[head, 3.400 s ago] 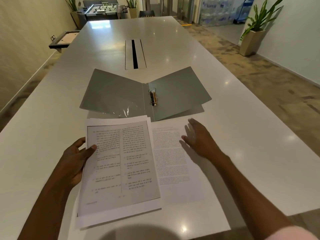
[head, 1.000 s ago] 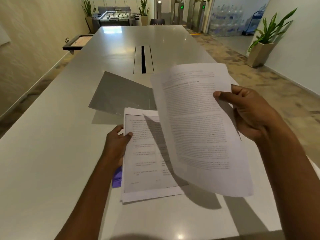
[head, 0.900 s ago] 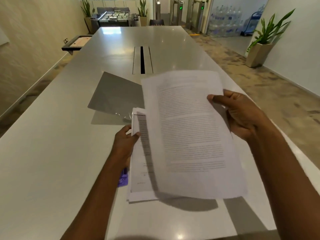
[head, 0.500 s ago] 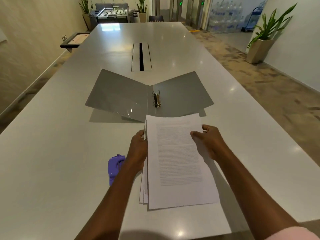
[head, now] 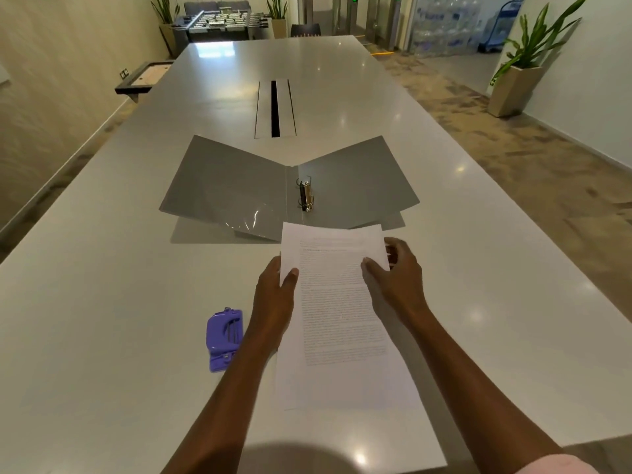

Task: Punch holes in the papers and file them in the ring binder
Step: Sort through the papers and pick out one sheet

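**Squaring the stack before punching**

The long white bench carries everything. The grey ring binder lies open and flat at its middle, just beyond the papers, which rest in a stack on the bench in front of the person.

The left hand pinches the stack's left edge, thumb on top. The right hand holds the right edge, thumb on the sheet and fingers curled at the margin.

The step looks like evening up the sheets. They should be tapped flush, because a skewed stack would likely get misaligned holes.

The purple hole punch sits just beside the left forearm, within easy reach. The punched holes must match the binder's metal rings.
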Action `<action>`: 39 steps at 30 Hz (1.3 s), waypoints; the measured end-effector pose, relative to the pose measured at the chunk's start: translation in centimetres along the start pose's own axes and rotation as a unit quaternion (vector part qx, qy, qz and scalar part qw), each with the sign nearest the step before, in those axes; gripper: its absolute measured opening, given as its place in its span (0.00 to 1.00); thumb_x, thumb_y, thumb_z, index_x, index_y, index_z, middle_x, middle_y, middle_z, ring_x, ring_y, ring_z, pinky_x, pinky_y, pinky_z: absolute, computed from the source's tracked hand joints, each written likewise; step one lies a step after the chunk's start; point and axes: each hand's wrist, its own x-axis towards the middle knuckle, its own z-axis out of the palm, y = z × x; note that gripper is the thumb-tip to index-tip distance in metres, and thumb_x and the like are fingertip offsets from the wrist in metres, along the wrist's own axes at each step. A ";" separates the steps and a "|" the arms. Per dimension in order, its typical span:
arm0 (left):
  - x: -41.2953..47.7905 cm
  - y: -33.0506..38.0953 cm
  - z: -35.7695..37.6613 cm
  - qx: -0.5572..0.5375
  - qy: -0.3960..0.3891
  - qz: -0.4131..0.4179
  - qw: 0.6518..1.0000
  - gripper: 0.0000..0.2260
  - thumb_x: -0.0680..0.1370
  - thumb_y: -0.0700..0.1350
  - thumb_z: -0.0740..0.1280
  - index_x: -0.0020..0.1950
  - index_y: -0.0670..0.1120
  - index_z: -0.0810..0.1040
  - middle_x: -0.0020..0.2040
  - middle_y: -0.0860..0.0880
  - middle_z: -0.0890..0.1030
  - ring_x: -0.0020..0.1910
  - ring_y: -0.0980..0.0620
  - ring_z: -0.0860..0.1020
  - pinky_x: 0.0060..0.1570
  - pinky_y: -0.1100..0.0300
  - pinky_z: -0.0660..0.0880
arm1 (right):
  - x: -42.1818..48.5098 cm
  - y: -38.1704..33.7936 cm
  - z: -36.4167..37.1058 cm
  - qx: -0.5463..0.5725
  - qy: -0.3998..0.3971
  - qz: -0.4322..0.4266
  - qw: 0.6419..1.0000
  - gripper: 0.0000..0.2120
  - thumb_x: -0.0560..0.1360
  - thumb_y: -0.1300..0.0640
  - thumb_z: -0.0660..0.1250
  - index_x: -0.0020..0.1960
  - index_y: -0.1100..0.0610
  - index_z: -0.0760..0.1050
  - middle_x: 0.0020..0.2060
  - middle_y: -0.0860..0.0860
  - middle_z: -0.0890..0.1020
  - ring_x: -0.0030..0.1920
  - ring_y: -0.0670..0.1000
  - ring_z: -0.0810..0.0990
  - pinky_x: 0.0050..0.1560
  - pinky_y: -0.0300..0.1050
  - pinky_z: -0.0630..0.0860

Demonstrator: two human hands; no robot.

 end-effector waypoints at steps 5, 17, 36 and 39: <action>-0.5 2.9 -1.0 -0.074 0.018 0.073 0.994 0.12 0.86 0.43 0.62 0.70 0.49 0.76 0.59 0.53 0.86 0.58 0.52 0.85 0.50 0.58 0.84 | 0.3 -1.1 -2.8 0.145 -0.119 0.047 0.981 0.30 0.76 0.46 0.74 0.75 0.51 0.70 0.66 0.46 0.81 0.65 0.49 0.81 0.65 0.49 0.77; 0.1 11.4 -1.4 -0.143 -0.015 0.132 0.981 0.11 0.80 0.45 0.72 0.60 0.57 0.79 0.52 0.58 0.87 0.54 0.57 0.85 0.52 0.56 0.84 | -1.4 -8.4 -5.8 0.306 -0.107 -0.027 0.946 0.12 0.75 0.52 0.75 0.55 0.58 0.85 0.55 0.56 0.88 0.56 0.60 0.86 0.60 0.66 0.81; -0.5 4.4 -0.1 -0.083 -0.042 0.039 0.995 0.13 0.78 0.46 0.75 0.61 0.55 0.80 0.56 0.56 0.86 0.52 0.60 0.85 0.49 0.64 0.82 | -4.2 -1.8 -2.5 0.235 -0.117 0.022 0.965 0.15 0.76 0.54 0.76 0.63 0.52 0.82 0.55 0.46 0.88 0.55 0.46 0.86 0.55 0.44 0.83; -0.3 4.1 0.0 -0.082 -0.039 0.033 0.995 0.13 0.78 0.45 0.75 0.61 0.54 0.80 0.54 0.58 0.86 0.49 0.63 0.85 0.48 0.65 0.82 | -3.9 -1.2 -2.6 0.211 -0.126 0.031 0.969 0.14 0.76 0.54 0.76 0.60 0.52 0.83 0.52 0.46 0.89 0.53 0.48 0.87 0.52 0.42 0.84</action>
